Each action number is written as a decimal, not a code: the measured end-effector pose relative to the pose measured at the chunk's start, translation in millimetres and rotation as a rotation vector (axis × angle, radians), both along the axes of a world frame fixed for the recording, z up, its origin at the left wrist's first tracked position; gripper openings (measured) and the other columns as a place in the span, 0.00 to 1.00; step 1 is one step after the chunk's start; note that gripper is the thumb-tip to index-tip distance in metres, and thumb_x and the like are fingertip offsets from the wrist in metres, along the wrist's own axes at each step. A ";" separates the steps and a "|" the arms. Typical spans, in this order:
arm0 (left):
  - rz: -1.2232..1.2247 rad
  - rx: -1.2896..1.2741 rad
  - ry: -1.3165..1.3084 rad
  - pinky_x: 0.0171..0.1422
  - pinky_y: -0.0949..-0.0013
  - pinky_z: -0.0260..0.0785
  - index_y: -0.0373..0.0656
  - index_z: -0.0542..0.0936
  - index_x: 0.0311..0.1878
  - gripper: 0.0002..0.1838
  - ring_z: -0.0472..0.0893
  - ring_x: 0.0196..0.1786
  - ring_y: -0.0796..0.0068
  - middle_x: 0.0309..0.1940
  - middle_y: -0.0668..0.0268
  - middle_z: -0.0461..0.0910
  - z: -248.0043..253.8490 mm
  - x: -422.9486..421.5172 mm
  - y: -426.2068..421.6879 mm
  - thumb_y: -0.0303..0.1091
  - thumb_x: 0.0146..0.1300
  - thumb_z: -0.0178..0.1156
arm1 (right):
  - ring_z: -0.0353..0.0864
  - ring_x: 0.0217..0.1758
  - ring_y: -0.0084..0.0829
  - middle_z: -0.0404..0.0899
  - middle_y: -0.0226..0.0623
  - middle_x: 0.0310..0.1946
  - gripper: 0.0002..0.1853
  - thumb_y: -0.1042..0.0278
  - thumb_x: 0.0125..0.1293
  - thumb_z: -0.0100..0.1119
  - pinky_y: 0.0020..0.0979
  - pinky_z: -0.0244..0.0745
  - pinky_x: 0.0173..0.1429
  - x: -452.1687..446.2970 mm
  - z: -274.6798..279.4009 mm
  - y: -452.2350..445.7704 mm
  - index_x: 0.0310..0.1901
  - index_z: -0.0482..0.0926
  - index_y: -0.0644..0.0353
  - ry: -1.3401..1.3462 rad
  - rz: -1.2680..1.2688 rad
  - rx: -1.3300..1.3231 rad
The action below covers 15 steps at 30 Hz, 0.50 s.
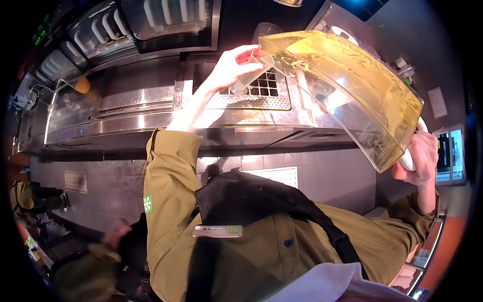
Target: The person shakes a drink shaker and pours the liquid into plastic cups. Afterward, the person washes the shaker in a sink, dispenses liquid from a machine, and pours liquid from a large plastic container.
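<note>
My right hand [417, 158] is closed around the white handle [406, 160] of a large clear pitcher [352, 121]. The pitcher is tilted, with yellow liquid [387, 85] along its far side and small bits in it. Its narrow far corner is beside my left hand [235, 68]. That hand is closed on a clear cup [246, 81], which leans below the pitcher's corner, over a drain grate [269, 84]. Whether the pitcher touches the cup I cannot tell.
Several containers with white handles [108, 26] line the back left. A steel counter [136, 85] runs along the front, with an orange round object [82, 85] at its left. At lower left, blurred, is another person [90, 267]; a further person [25, 196] stands behind.
</note>
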<state>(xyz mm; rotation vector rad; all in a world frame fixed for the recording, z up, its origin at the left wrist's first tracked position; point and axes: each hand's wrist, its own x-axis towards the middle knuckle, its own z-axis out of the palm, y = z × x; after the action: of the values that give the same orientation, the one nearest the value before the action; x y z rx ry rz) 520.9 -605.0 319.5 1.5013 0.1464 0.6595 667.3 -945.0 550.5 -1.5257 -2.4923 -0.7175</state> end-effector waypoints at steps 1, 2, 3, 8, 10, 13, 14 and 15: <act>0.011 0.025 0.011 0.64 0.69 0.65 0.34 0.68 0.60 0.31 0.74 0.57 0.72 0.55 0.57 0.74 -0.9 1.4 -2.0 0.26 0.52 0.67 | 0.60 0.11 0.30 0.61 0.33 0.12 0.14 0.66 0.48 0.59 0.29 0.55 0.18 -3.0 0.8 0.1 0.17 0.64 0.62 -0.032 -0.012 -0.009; -0.003 0.000 -0.005 0.64 0.69 0.65 0.34 0.68 0.60 0.31 0.74 0.57 0.72 0.55 0.57 0.74 -2.9 3.1 -4.7 0.26 0.52 0.67 | 0.59 0.11 0.30 0.61 0.33 0.11 0.14 0.66 0.48 0.59 0.29 0.55 0.19 -4.8 0.7 0.5 0.17 0.64 0.61 -0.026 -0.010 -0.025; -0.017 -0.022 -0.021 0.65 0.69 0.64 0.33 0.69 0.60 0.31 0.74 0.57 0.72 0.55 0.57 0.74 -5.1 5.3 -6.9 0.26 0.52 0.67 | 0.59 0.11 0.30 0.60 0.32 0.11 0.14 0.67 0.48 0.58 0.29 0.54 0.19 -6.4 0.8 1.0 0.17 0.63 0.61 -0.020 -0.008 -0.040; -0.077 -0.042 -0.092 0.65 0.70 0.64 0.36 0.67 0.62 0.30 0.73 0.58 0.74 0.57 0.60 0.73 -20.5 17.3 -15.1 0.22 0.54 0.64 | 0.59 0.11 0.29 0.58 0.31 0.11 0.17 0.66 0.49 0.59 0.29 0.53 0.17 -16.7 4.2 0.6 0.16 0.61 0.60 -0.064 -0.026 -0.110; -0.067 -0.045 -0.073 0.65 0.70 0.63 0.35 0.66 0.62 0.30 0.73 0.58 0.73 0.57 0.59 0.72 -21.6 18.1 -18.5 0.21 0.54 0.64 | 0.58 0.11 0.27 0.56 0.29 0.11 0.18 0.66 0.50 0.60 0.28 0.52 0.16 -20.1 6.3 2.0 0.15 0.60 0.59 -0.085 -0.005 -0.125; -0.048 -0.049 -0.096 0.66 0.69 0.63 0.35 0.66 0.62 0.31 0.72 0.59 0.72 0.57 0.58 0.72 -20.4 19.4 -25.0 0.21 0.54 0.64 | 0.57 0.10 0.26 0.55 0.28 0.11 0.16 0.69 0.50 0.58 0.27 0.51 0.16 -27.7 8.5 2.4 0.15 0.60 0.59 -0.125 -0.009 -0.150; -0.060 -0.076 -0.116 0.66 0.69 0.62 0.35 0.66 0.62 0.31 0.72 0.59 0.72 0.57 0.58 0.72 -21.5 21.6 -27.0 0.21 0.54 0.63 | 0.57 0.10 0.26 0.55 0.28 0.11 0.16 0.69 0.50 0.57 0.27 0.50 0.16 -29.9 9.1 1.5 0.15 0.60 0.59 -0.142 -0.009 -0.150; -0.072 -0.105 -0.137 0.66 0.69 0.62 0.35 0.66 0.62 0.31 0.72 0.59 0.72 0.57 0.58 0.72 -22.6 23.3 -28.3 0.21 0.54 0.63 | 0.57 0.10 0.26 0.55 0.28 0.11 0.15 0.70 0.50 0.56 0.26 0.50 0.16 -32.9 10.2 1.0 0.15 0.60 0.59 -0.160 -0.009 -0.149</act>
<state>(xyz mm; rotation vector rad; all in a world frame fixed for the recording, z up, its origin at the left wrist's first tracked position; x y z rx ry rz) 544.1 -633.3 296.8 1.3505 0.0215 0.6839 634.4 -943.9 560.7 -1.5873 -2.7132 -0.6951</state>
